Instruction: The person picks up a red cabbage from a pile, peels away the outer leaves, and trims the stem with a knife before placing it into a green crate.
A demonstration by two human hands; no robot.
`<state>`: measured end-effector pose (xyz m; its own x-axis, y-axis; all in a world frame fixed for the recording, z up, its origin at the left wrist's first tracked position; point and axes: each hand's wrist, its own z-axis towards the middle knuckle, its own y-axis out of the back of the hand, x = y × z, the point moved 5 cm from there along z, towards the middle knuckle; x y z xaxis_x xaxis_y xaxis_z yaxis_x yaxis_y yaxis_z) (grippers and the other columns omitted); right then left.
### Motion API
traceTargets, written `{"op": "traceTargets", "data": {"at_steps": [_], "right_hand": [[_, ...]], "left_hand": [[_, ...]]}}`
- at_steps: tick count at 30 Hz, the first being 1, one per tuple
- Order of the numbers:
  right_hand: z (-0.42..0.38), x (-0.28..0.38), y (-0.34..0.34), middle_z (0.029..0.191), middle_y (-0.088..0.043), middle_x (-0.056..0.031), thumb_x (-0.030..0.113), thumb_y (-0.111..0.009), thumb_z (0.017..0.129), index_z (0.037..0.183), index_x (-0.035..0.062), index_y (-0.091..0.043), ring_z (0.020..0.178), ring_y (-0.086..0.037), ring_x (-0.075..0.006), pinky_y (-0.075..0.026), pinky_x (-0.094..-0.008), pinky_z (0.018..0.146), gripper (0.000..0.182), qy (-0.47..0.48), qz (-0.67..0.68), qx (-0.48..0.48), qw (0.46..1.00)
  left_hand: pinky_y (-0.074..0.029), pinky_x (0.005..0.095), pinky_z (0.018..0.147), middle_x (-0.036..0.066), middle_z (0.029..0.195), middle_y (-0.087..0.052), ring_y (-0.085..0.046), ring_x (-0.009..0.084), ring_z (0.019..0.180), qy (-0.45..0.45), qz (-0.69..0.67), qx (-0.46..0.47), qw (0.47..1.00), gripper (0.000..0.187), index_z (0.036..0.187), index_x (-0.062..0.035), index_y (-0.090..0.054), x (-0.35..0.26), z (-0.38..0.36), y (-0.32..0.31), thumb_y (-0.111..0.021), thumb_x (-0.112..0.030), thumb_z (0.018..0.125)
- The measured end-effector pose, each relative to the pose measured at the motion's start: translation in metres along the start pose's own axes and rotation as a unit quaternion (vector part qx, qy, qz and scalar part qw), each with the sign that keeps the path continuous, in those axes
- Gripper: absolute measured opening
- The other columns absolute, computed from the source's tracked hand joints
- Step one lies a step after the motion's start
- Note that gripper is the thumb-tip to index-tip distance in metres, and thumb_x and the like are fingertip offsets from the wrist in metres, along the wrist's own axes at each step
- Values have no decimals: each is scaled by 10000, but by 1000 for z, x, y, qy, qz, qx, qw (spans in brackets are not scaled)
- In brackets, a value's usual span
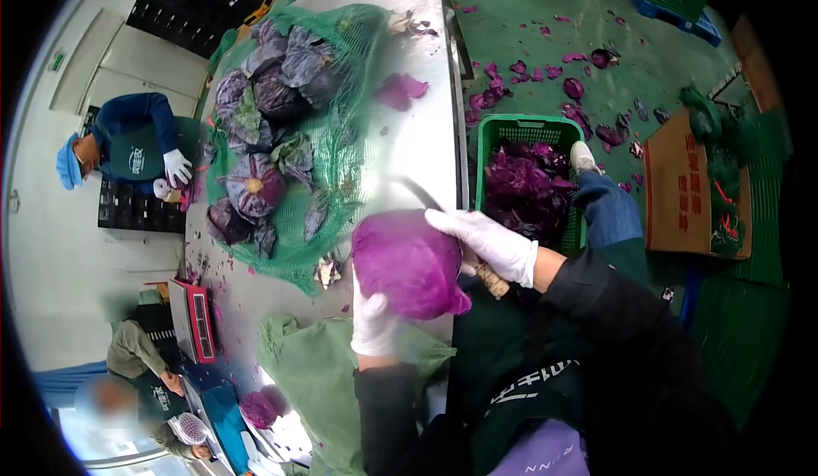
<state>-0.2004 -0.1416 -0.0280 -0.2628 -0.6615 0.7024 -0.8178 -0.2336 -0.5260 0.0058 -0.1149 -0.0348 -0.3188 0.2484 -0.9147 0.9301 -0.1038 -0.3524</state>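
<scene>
A peeled red cabbage point(405, 263) is in front of me, held above the metal table point(426, 152). My left hand point(373, 324), in a white glove, is closed around its lower left side. My right hand point(496, 242), also gloved, grips a knife whose wrapped handle point(492, 280) sticks out below the palm. The curved blade point(415, 191), blurred, shows beyond the fingers near the top of the cabbage. Behind the cabbage, several red cabbages with outer leaves point(256, 186) lie on a green mesh bag point(349, 118).
A green crate point(530, 121) of purple leaves stands on the floor beside my leg. Loose leaves litter the green floor point(520, 41). A cardboard box point(673, 186) is at right, a green sack point(319, 374) near my left arm. Two co-workers point(132, 144) stand across the table, near a red scale point(194, 323).
</scene>
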Motion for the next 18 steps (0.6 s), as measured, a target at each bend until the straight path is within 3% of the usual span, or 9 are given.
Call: {"op": "traceTargets", "data": {"at_steps": [3, 4, 5, 8, 11, 12, 15, 16, 18], "right_hand": [[-12, 19, 17, 985, -681, -43, 549, -643, 902, 1318, 29, -590, 716, -595, -87, -468, -247, 580, 668, 84, -97, -82, 988], [-2, 27, 13, 1017, -699, -78, 554, -663, 887, 1370, 37, -549, 772, -644, -164, -524, -303, 705, 717, 226, -139, -142, 953], [-4, 19, 22, 1043, -713, -156, 565, -645, 892, 1399, 85, -533, 877, -696, -267, -533, -356, 837, 706, 178, -247, -171, 937], [-6, 11, 18, 934, -696, -206, 505, -664, 888, 1336, 108, -599, 789, -701, -278, -534, -353, 721, 603, 209, -343, -244, 882], [-7, 6, 24, 937, -701, -180, 464, -631, 918, 1363, 134, -587, 767, -697, -275, -541, -352, 694, 556, 187, -398, -218, 871], [-5, 8, 22, 894, -697, -160, 403, -612, 926, 1367, 158, -590, 715, -687, -286, -547, -359, 650, 504, 266, -431, -222, 833], [3, 5, 12, 779, -694, -149, 352, -582, 915, 1140, 98, -672, 688, -693, -312, -558, -392, 627, 350, 339, -517, -192, 762], [-1, 11, 8, 746, -679, -134, 294, -568, 917, 940, 84, -686, 656, -681, -311, -545, -395, 587, 242, 339, -541, -220, 738], [3, 1, 18, 730, -674, -135, 283, -562, 924, 890, 80, -688, 639, -673, -316, -541, -397, 574, 241, 328, -545, -242, 733]], "left_hand": [[-334, 465, 1168, 131, 1616, -227, -438, 305, 1361, -66, 18, 1, 998, 1120, 1571, -81, -235, -33, 4, -42, -804, -541, 723], [-332, 444, 1164, 134, 1620, -211, -402, 281, 1377, -39, 46, -15, 998, 1072, 1584, -100, -195, -30, 6, -52, -780, -494, 777], [-330, 422, 1159, 138, 1623, -194, -367, 256, 1393, -12, 73, -30, 997, 1027, 1596, -119, -155, -27, 8, -61, -756, -448, 831], [-332, 402, 1160, 143, 1489, -382, -388, 266, 1371, -101, 226, -52, 968, 894, 1532, -94, -265, 0, 16, -42, -791, -206, 818], [-365, 398, 1138, 155, 1471, -395, -425, 272, 1343, -132, 387, -78, 909, 1012, 1520, -60, -269, 8, 21, -30, -876, -152, 715], [-372, 399, 1133, 161, 1462, -401, -436, 275, 1332, -135, 414, -79, 897, 1011, 1513, -53, -280, 11, 19, -29, -881, -145, 706], [-389, 402, 1119, 172, 1435, -419, -466, 280, 1303, -142, 497, -76, 853, 999, 1495, -38, -311, -9, 17, -51, -890, -135, 687], [-393, 402, 1116, 173, 1426, -425, -472, 281, 1295, -142, 524, -68, 837, 990, 1490, -38, -321, -10, 17, -48, -889, -140, 686], [-399, 405, 1109, 172, 1412, -434, -479, 282, 1285, -147, 552, -63, 819, 974, 1483, -41, -338, -8, 18, -47, -887, -147, 686]]}}
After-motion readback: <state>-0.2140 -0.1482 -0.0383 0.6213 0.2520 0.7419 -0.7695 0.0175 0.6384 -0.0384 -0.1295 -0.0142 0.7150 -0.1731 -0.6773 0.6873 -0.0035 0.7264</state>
